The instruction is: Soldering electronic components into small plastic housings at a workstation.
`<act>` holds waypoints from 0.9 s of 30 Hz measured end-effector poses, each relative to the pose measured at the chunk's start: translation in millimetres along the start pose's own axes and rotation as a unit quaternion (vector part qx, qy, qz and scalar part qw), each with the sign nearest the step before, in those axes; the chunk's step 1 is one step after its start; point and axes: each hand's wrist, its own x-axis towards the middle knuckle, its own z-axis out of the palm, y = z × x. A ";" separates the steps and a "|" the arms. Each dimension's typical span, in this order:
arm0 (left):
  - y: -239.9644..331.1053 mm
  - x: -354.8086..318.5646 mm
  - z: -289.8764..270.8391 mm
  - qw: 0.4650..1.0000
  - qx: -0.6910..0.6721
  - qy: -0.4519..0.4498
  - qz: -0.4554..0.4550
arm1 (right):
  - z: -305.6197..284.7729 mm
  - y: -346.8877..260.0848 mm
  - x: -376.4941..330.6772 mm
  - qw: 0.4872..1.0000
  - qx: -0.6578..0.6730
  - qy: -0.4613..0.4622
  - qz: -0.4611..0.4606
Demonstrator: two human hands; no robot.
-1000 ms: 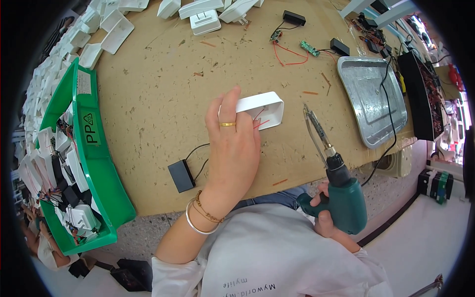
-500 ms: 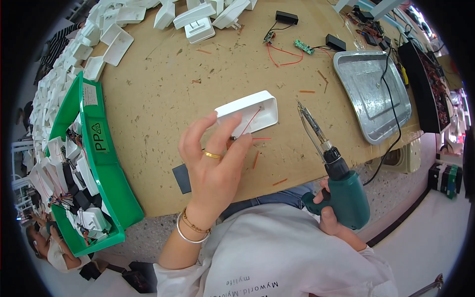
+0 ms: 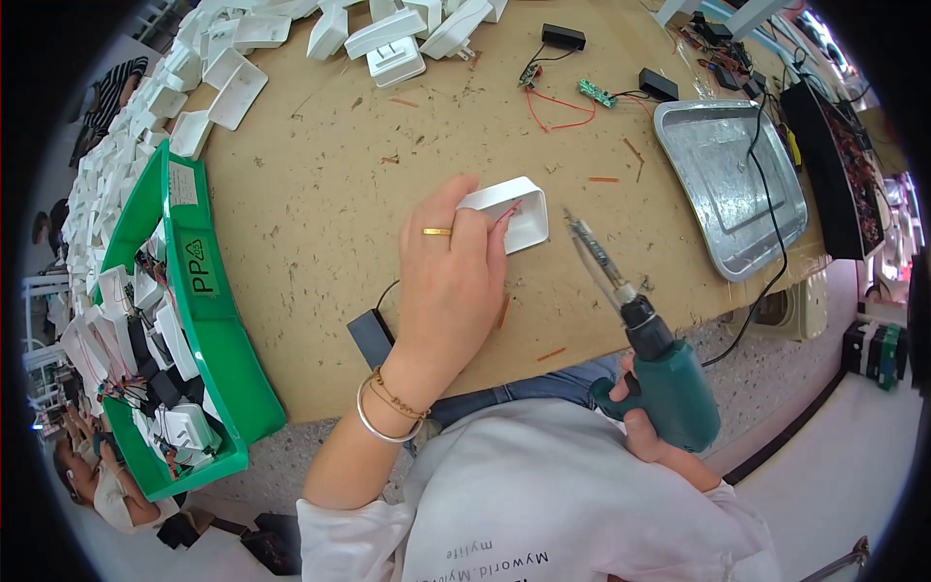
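My left hand (image 3: 451, 262) reaches over a small white plastic housing (image 3: 529, 218) that lies open on the table. Its thumb and index finger are closed on a red wire (image 3: 508, 210) at the housing's opening; the exact pinch point is hidden. Beside my left wrist lies a flat black box (image 3: 369, 338), and a thin black wire runs from it under the hand. My right hand (image 3: 640, 412) grips the handle of a teal soldering gun (image 3: 679, 393). Its metal tip points up and left, a short way right of the housing and apart from it.
Left stands a green bin (image 3: 218, 339) of white housings and wired parts. White housings (image 3: 238, 87) pile up at the far left. A metal tray (image 3: 732, 194), crossed by a black cord, sits right. Green circuit boards (image 3: 595, 93) with wires and copper-coloured strips (image 3: 603, 179) lie about.
My left hand has moved up and right to the housing, its fingers closing on the red wire. The black box has shifted slightly right. The soldering gun's tip has come left, nearer the housing.
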 end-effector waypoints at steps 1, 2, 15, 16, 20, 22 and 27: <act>-0.7 -0.3 2.3 1.000 0.002 0.001 0.007 | -0.3 0.5 -0.7 1.000 -0.024 -0.016 0.012; -0.6 -0.5 4.0 1.000 0.002 0.001 0.007 | 1.9 0.1 1.9 1.000 -0.023 -0.016 0.013; -0.8 0.1 8.5 0.999 0.048 -0.003 0.017 | 26.9 1.1 11.0 0.997 -0.027 0.026 0.070; -1.2 -0.1 8.8 0.999 0.045 -0.005 0.019 | 27.2 2.0 11.1 0.997 -0.030 0.024 0.072; 0.0 1.3 7.7 0.998 0.057 -0.001 0.013 | 31.0 3.5 12.2 0.997 -0.034 0.034 0.056; -0.2 1.2 8.5 0.998 0.057 -0.001 0.015 | 32.8 5.2 12.6 0.996 -0.026 0.041 0.077; -1.4 0.1 8.8 0.999 0.051 -0.005 0.016 | 34.5 8.7 12.1 0.996 -0.035 0.046 0.069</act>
